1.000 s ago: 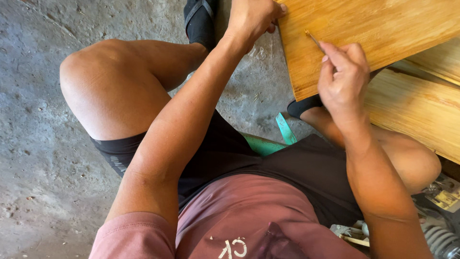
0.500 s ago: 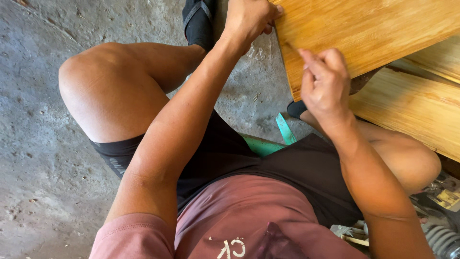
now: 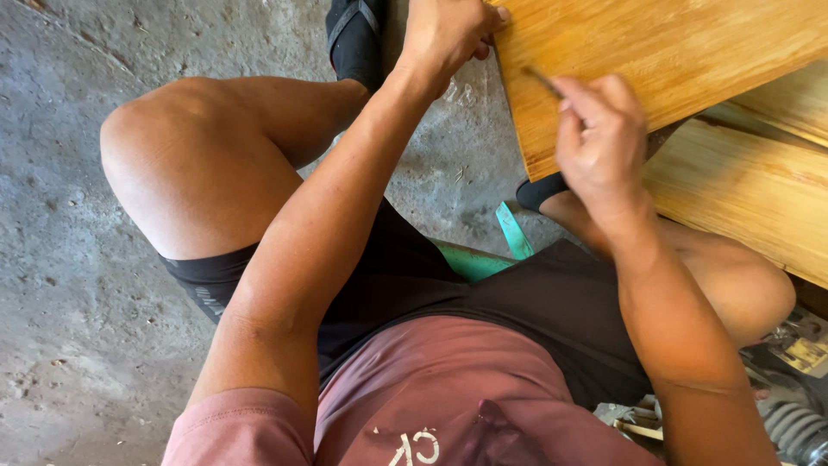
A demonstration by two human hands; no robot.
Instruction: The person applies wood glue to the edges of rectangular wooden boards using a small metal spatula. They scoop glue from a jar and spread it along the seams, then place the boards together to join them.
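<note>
- Rough grey concrete floor (image 3: 78, 259) fills the left and far side of the view, seen from above by a person sitting low over it.
- Lying across the far right is a golden wooden board (image 3: 664, 60); its far and right ends are cut off by the frame, so its full length cannot be told.
- Held against the board near its left edge is a thin, dark, pencil-like tool (image 3: 542, 80). Only a short tip shows; the rest is hidden in the fingers, and what kind of tool it is cannot be made out.
- Pinching that tool is the right hand (image 3: 602, 138), fingers curled tight around it, hovering over the near left corner of the board.
- At the board's far left corner, the left hand (image 3: 448, 30) grips the edge with fingers wrapped over it. Its fingertips run out of the top of the frame.
- Just right of and near the board lie more pale wooden planks (image 3: 750, 185), partly covered by the board and cut off at the right.
- Below the board, a black sandal (image 3: 543, 192) peeks out, mostly hidden by the right hand and the board. Another black sandal (image 3: 355, 39) shows at the far edge, beside the left wrist.
- Between the knees, a green strip (image 3: 483, 255) pokes out from under black shorts (image 3: 517, 302); what it belongs to is hidden.
- At the near right corner sit a grey ribbed hose-like part (image 3: 798, 431) and some clutter, too cropped to identify.
</note>
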